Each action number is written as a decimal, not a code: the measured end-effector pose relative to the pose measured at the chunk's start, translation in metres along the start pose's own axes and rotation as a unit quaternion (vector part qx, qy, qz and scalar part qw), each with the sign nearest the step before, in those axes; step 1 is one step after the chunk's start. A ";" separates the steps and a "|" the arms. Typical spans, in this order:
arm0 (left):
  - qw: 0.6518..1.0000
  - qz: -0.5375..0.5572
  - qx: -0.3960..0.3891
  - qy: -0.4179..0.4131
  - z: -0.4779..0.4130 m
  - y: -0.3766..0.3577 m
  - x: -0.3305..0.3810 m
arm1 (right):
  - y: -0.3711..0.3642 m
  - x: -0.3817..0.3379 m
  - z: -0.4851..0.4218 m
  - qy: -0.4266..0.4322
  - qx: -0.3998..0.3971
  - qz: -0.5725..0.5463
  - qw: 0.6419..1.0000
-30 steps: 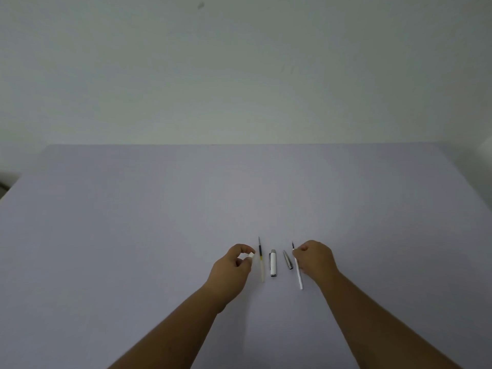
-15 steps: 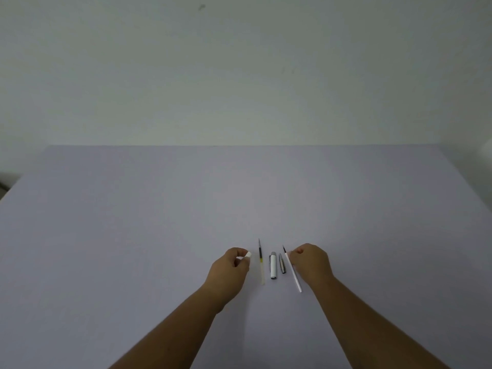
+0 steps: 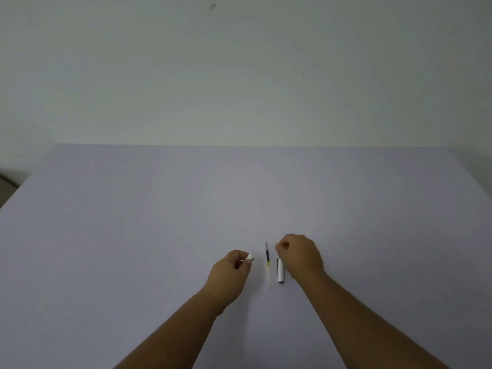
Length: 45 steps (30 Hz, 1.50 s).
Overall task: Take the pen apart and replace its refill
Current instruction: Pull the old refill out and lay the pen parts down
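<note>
Near the bottom edge, two bare forearms reach forward over a pale lilac table (image 3: 133, 235). Further in, the left hand (image 3: 229, 272) rests low over the surface with its fingers curled together, thumb and forefinger pinched on a small white pen piece (image 3: 249, 257) whose end pokes out toward the right. Just right of it, and apart from the hand, a thin refill (image 3: 267, 259) lies on the table pointing away from the person, its far part dark, a yellow band at mid-length and its near part pale and hard to make out. Just beside the refill lies a white pen cap (image 3: 280, 271) with a metal clip, parallel to it. The right hand (image 3: 299, 255) is lowered over the spot just right of the cap, its edge touching or overlapping the cap; its fingers are curled in, but whether they grip anything cannot be told, since the hand hides whatever is under it. Beyond the hands the table runs bare to its far edge, where a plain pale wall (image 3: 239, 75) rises.
</note>
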State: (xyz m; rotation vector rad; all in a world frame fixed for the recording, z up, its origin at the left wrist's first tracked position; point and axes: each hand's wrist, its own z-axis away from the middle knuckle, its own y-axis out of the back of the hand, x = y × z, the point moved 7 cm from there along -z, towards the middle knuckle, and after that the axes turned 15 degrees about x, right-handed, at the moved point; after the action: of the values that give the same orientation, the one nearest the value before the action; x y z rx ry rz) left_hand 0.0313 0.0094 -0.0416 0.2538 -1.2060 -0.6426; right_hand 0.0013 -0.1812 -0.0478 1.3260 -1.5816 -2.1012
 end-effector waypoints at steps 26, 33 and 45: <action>0.999 -0.032 -0.010 -0.027 0.000 0.011 0.005 | 0.022 -0.030 0.019 -0.193 0.002 -0.371 0.908; 0.999 -0.011 -0.013 -0.036 0.006 0.006 0.013 | 0.031 -0.015 0.021 -0.229 0.032 -0.411 0.882; 0.999 -0.010 -0.008 -0.037 0.011 0.008 0.016 | 0.034 -0.006 0.017 -0.202 0.038 -0.405 0.891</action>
State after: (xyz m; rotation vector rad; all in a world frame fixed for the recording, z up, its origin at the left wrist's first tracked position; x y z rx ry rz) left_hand 0.0273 0.0076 -0.0213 0.2308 -1.2699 -0.6829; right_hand -0.0197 -0.1803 -0.0156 1.9136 -1.3751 -2.9856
